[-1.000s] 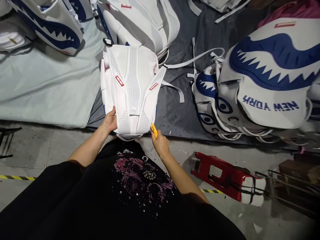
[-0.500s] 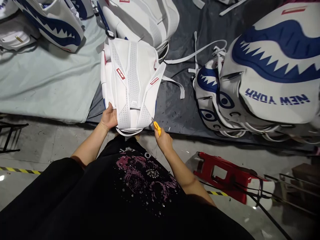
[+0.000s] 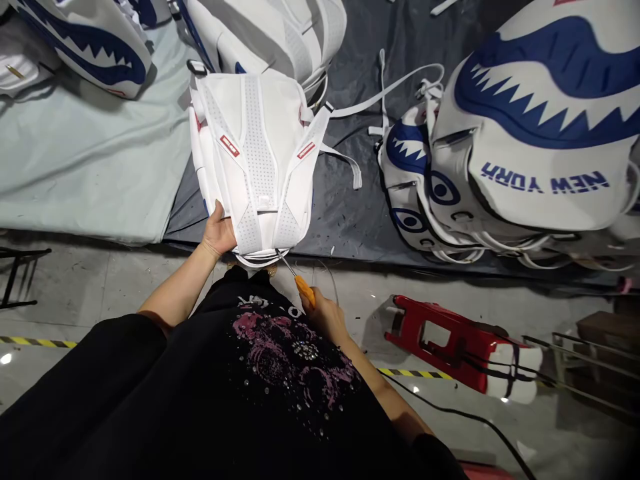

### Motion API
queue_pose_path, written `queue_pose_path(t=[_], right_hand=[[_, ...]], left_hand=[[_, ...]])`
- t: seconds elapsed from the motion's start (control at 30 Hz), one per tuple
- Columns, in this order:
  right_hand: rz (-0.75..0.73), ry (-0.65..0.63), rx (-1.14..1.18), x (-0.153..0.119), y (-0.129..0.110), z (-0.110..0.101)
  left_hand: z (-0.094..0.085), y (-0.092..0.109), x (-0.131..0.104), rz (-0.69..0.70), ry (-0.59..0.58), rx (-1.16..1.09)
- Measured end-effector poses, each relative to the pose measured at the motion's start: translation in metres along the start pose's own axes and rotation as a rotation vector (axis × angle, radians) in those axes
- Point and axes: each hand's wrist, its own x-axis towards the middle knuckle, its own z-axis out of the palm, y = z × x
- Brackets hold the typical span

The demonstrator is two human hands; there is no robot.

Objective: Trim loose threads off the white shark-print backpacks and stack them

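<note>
Apart from each other, the hands are at the near end of a white backpack: the left hand lies against its left side, with fingers hidden, so I cannot tell how firmly it grips; the right hand is closed round an orange-handled tool. Largest is the table, covered in dark cloth with pale cloth toward its left end. Near its right end lies a big shark-mouth backpack. The white backpack lies straps up, its near end reaching the table's near edge. Next in size is the orange-handled tool, beyond that edge, its thin metal shaft angled toward the white loops at the bag's near end; contact is unclear. Smallest are the 2 red labels on the straps.

If the left hand's hold is light, the bag could slide off the near edge. Should the tip slip, it could scratch the fabric, snag a loop or jab the left hand.
</note>
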Motion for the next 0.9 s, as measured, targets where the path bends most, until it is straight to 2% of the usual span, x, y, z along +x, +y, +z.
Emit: queue_pose_path(t=[0.23, 0.37, 0.43, 0.47, 0.53, 0.6, 0.63, 0.67, 0.7, 0.77, 0.8, 0.9], right_hand=[[-0.079, 0.021, 0.018, -0.002, 0.016, 0.014], [-0.077, -0.018, 0.004, 0.012, 0.013, 0.016], [-0.067, -0.052, 0.006, 0.021, 0.01, 0.012], [-0.065, -0.07, 0.008, 0.025, 0.008, 0.009], [-0.074, -0.09, 0.005, 0.029, 0.007, 0.004], [-0.098, -0.099, -0.011, 0.032, 0.007, 0.0], [-0.113, -0.101, -0.022, 0.033, 0.007, -0.001], [-0.13, -0.099, -0.029, 0.034, 0.007, -0.001], [-0.148, -0.086, -0.029, 0.035, 0.007, -0.001], [-0.173, -0.03, -0.003, 0.038, 0.009, -0.001], [-0.184, 0.001, 0.018, 0.039, 0.01, -0.001], [-0.196, 0.037, 0.066, 0.04, 0.02, 0.001]], left_hand=[[0.004, -0.002, -0.002, 0.046, 0.021, 0.028], [0.009, -0.001, -0.001, 0.062, 0.081, 0.047], [0.011, 0.001, -0.01, 0.062, 0.139, 0.131], [0.013, 0.001, -0.019, 0.067, 0.197, 0.214], [0.015, -0.005, -0.042, 0.154, 0.404, 0.485], [0.017, -0.019, -0.064, 0.415, 0.657, 0.898], [0.017, -0.03, -0.07, 0.559, 0.666, 1.161], [0.018, -0.042, -0.071, 0.66, 0.586, 1.434], [0.02, -0.053, -0.069, 0.716, 0.458, 1.7], [0.024, -0.073, -0.054, 0.69, 0.183, 2.13], [0.026, -0.079, -0.044, 0.646, 0.11, 2.275], [0.027, -0.086, -0.021, 0.576, 0.091, 2.466]])
